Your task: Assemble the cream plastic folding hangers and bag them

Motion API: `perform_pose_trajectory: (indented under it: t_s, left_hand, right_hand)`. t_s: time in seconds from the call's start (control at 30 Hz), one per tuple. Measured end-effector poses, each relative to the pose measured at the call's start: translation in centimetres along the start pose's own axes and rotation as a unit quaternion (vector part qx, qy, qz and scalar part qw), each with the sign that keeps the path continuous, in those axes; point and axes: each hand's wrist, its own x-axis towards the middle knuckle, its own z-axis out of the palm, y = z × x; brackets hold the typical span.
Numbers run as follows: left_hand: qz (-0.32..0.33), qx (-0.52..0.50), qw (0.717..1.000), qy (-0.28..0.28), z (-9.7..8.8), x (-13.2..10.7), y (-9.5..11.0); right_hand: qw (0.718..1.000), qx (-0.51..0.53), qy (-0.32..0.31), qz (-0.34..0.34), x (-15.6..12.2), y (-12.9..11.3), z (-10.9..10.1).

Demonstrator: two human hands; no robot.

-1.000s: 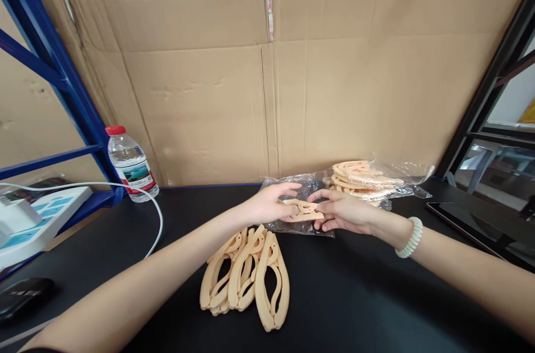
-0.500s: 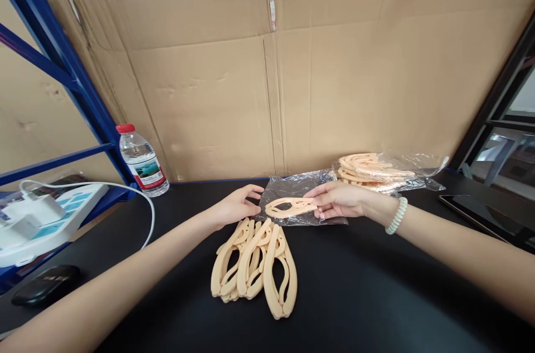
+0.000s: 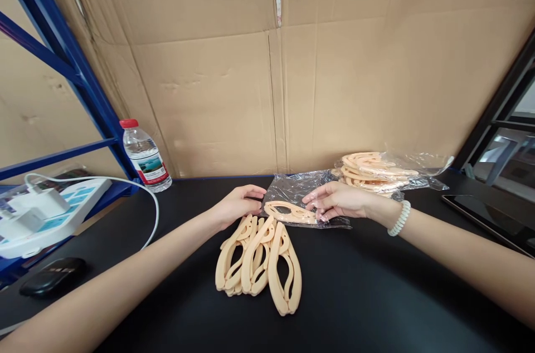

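Observation:
A folded beige plastic clothes hanger (image 3: 288,211) lies in or on a clear plastic bag (image 3: 288,186); which one, I cannot tell. My left hand (image 3: 238,205) is at the bag's left edge, thumb and fingers curved around the film. At the hanger's right end is my right hand (image 3: 340,201), its fingers spread apart and some plastic glinting over the fingertips. Closer to me, several more folded hangers (image 3: 254,258) lie overlapped in a fanned row, their narrow ends by my left hand.
Behind my right hand, bagged hangers (image 3: 371,169) are stacked by the cardboard wall (image 3: 217,102). A phone (image 3: 489,222) lies at right. On the left are a water bottle (image 3: 146,155), a white power strip (image 3: 79,208) with a cable, and a black mouse (image 3: 53,276).
The fingers of my right hand have parted from the hanger's end, and the hanger has settled slightly lower, towards me. My left hand stays at the bag's edge.

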Motion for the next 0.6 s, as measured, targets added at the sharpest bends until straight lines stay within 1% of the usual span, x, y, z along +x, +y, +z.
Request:
perform_pose_trajectory:
  t_s: [0.17, 0.27, 0.37, 0.43, 0.5, 0.6]
  left_hand:
    - [0.039, 0.042, 0.998, 0.019, -0.9, 0.6, 0.1]
    - [0.046, 0.047, 0.998, 0.011, -1.2, 0.8, 0.2]
    - [0.030, 0.027, 0.999, -0.008, -1.0, 0.4, 0.3]
    - [0.015, 0.012, 1.000, -0.009, -0.7, 0.1, 0.4]
    - [0.002, 0.000, 1.000, 0.002, -0.5, -0.2, 0.4]
    - [-0.010, -0.019, 0.999, 0.034, -0.3, -0.5, 0.0]
  right_hand:
    - [0.997, -0.047, 0.047, -0.041, -1.0, 0.0, 0.0]
    - [0.989, -0.104, 0.083, -0.064, -1.5, 0.6, 0.3]
    - [0.970, -0.188, 0.114, -0.100, -1.6, 1.3, 1.2]
    - [0.953, -0.239, 0.131, -0.133, -1.4, 1.8, 1.9]
    - [0.937, -0.279, 0.137, -0.159, -1.0, 2.0, 2.2]
    - [0.922, -0.319, 0.134, -0.175, -0.4, 1.9, 1.8]
